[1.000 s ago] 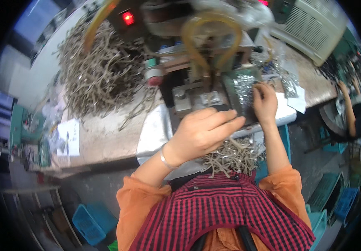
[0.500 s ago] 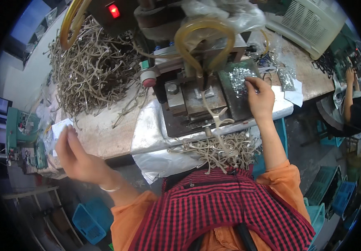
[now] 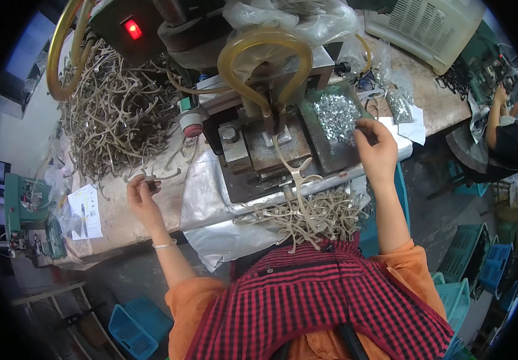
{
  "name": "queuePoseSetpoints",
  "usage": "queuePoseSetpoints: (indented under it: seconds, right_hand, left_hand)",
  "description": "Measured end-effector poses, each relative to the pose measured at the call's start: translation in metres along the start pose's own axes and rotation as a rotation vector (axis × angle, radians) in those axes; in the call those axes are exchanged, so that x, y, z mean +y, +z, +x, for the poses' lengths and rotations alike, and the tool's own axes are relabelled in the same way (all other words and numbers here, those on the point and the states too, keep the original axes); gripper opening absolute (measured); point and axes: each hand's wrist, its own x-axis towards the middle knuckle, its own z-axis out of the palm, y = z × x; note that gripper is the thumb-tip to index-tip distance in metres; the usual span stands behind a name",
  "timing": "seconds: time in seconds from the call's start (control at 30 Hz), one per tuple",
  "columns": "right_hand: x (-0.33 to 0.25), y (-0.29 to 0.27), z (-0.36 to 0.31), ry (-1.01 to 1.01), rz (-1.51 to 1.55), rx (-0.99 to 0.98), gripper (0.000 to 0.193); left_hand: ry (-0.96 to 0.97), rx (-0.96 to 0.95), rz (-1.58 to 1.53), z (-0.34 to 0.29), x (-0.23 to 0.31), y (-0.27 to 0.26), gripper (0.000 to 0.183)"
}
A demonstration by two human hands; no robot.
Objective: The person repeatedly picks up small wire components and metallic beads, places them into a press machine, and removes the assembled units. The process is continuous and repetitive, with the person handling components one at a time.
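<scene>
My left hand (image 3: 143, 204) pinches a thin forked metal piece (image 3: 167, 176) beside a large heap of similar pieces (image 3: 115, 114). My right hand (image 3: 379, 153) is at the right edge of a dark tray (image 3: 340, 157) of small shiny metal bits (image 3: 335, 115). Its thumb and forefinger are drawn together; what lies between them, if anything, is too small to make out. Between my hands stands a press (image 3: 259, 144). Another forked metal piece (image 3: 296, 174) reaches from under its head toward me, its prongs apart from both hands.
More forked pieces (image 3: 325, 216) lie in a pile at my lap. A red-topped button (image 3: 192, 126) and yellow hoses (image 3: 227, 54) are on the press. A paper sheet (image 3: 85, 210) lies left. A co-worker (image 3: 508, 141) sits far right; a blue basket (image 3: 139, 327) is on the floor.
My left hand has moved right and up to the heap's near edge and now has a forked piece in its fingers. My right hand stays by the tray. The view has shifted slightly.
</scene>
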Motion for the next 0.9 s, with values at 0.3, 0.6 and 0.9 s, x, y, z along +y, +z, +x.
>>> queuePoseSetpoints:
  seconds: [0.3, 0.6, 0.9]
  right_hand:
    - [-0.081, 0.04, 0.009, -0.191, 0.396, -0.189, 0.023]
    - [-0.134, 0.057, -0.009, -0.02, 0.838, -0.32, 0.06]
    - [-0.146, 0.021, -0.037, -0.145, 0.673, -0.439, 0.056]
  left_hand:
    - [-0.068, -0.083, -0.143, -0.017, 0.077, 0.072, 0.066]
    - [0.568, -0.274, -0.59, -0.021, 0.203, 0.139, 0.024]
    - [0.752, -0.318, -0.512, -0.039, 0.192, 0.136, 0.023]
